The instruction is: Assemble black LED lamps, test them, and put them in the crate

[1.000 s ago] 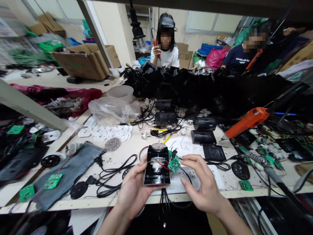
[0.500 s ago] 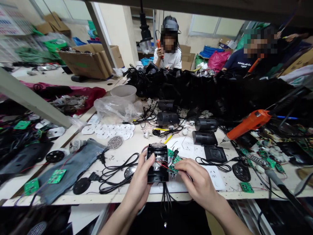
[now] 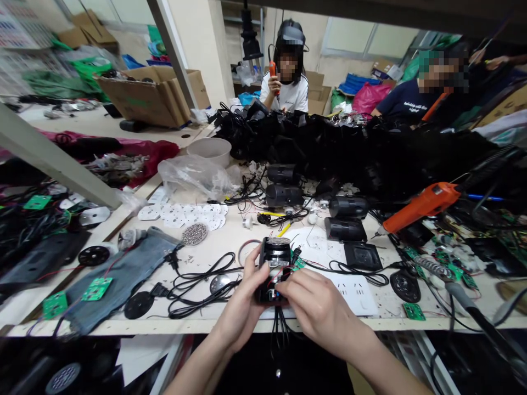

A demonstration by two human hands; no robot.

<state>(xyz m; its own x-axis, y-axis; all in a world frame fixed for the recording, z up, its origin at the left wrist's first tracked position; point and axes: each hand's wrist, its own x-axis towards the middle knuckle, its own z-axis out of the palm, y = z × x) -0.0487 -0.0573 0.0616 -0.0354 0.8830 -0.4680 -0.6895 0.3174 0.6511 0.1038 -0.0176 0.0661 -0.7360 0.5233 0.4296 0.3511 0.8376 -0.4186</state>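
Head view: glossy black box-shaped housing (image 3: pixel 277 255), open, thin red wires (image 3: pixel 280 270) inside
Left hand (image 3: pixel 244 304): clamped on housing
Right hand (image 3: pixel 315 302): fingers together over housing's opening, grip hidden

A left hand (image 3: pixel 242 304) grips a black housing (image 3: pixel 276 256) above a cluttered table (image 3: pixel 224 238) as the right hand (image 3: pixel 317 304), fingers bunched, reaches into its open side. An orange power screwdriver (image 3: pixel 422 208) sits at right; opposite, a co-worker (image 3: pixel 294 94) in white holds an orange-handled tool (image 3: pixel 272 68).

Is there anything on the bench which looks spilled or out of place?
A few tiny bits lie loose on the bench near the round heap of small metal parts; they may have spilled from it.
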